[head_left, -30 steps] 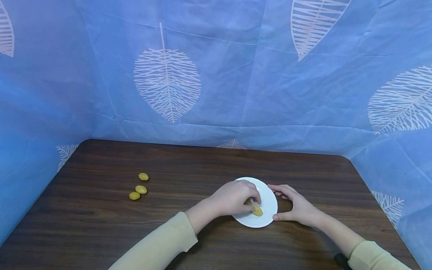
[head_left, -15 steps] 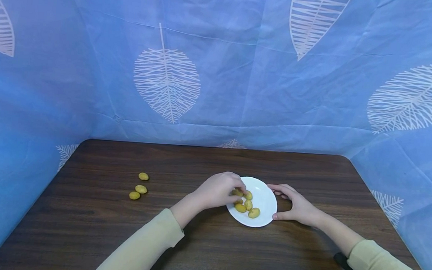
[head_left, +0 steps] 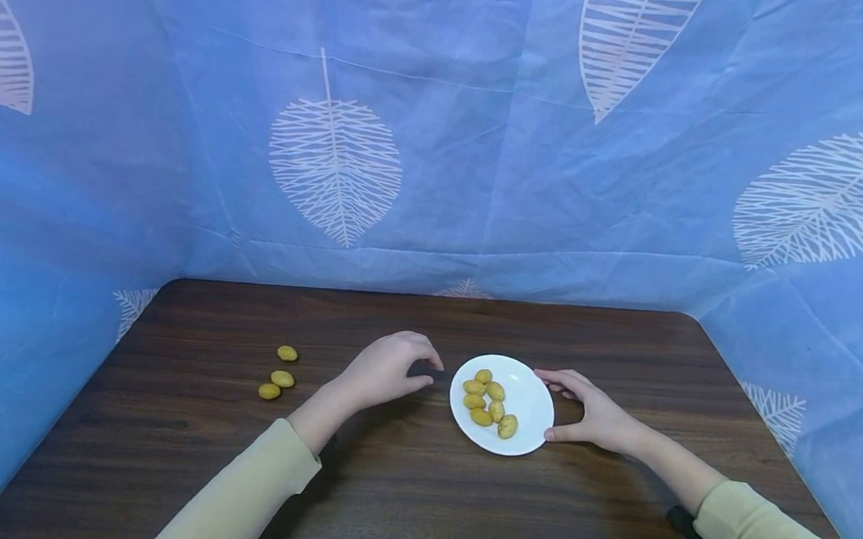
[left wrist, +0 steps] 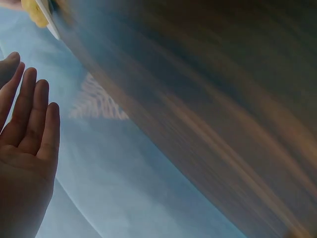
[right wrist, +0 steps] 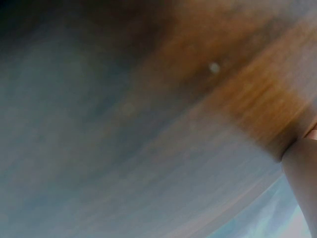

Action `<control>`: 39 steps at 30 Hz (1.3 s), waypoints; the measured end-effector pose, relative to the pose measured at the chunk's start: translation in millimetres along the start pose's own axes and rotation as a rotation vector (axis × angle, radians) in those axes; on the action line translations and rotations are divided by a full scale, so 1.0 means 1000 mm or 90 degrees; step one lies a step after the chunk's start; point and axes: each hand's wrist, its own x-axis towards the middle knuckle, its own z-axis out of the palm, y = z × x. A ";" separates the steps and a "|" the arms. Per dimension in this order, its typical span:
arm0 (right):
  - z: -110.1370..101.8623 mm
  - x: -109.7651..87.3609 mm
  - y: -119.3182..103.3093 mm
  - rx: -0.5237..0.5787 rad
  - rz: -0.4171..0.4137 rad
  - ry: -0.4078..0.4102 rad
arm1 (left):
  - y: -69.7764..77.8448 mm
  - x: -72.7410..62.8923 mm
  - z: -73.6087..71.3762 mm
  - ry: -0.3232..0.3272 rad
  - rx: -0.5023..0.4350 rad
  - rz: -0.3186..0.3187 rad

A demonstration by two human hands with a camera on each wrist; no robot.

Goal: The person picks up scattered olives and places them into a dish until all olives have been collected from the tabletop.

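Observation:
A white plate (head_left: 531, 398) stands right of the table's middle, with several small yellow, potato-like ovals (head_left: 496, 411) grouped on its left half. My right hand (head_left: 592, 414) holds the plate's right rim between thumb and fingertips. To the left of the plate, my left hand (head_left: 388, 370) is over the table with nothing in it, thumb and fingers apart. Its palm and extended fingers (left wrist: 34, 114) show in the left wrist view, where the plate's edge (left wrist: 48, 19) appears at the top. Only a sliver of the right hand (right wrist: 302, 168) enters the right wrist view.
Three more yellow ovals (head_left: 282, 378) lie on the dark wooden table (head_left: 163, 451) at the left. A blue cloth with white leaf prints (head_left: 438, 170) hangs behind and beside the table. Near the right sleeve is a small black object (head_left: 685, 525).
My left hand has let go of a yellow oval on the plate and moved left, off the plate, uncovering the group there. The right hand stays at the rim.

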 end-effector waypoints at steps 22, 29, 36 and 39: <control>0.001 -0.001 0.004 -0.012 0.004 0.002 | -0.053 -0.053 -0.038 0.093 0.024 -0.094; 0.001 -0.001 0.004 -0.008 0.006 0.000 | -0.069 -0.066 -0.045 0.119 0.015 -0.125; 0.000 -0.001 0.002 -0.003 0.002 -0.001 | -0.084 -0.077 -0.055 0.131 0.009 -0.162; 0.000 0.000 0.002 -0.006 0.002 0.000 | -0.091 -0.081 -0.057 0.129 0.011 -0.177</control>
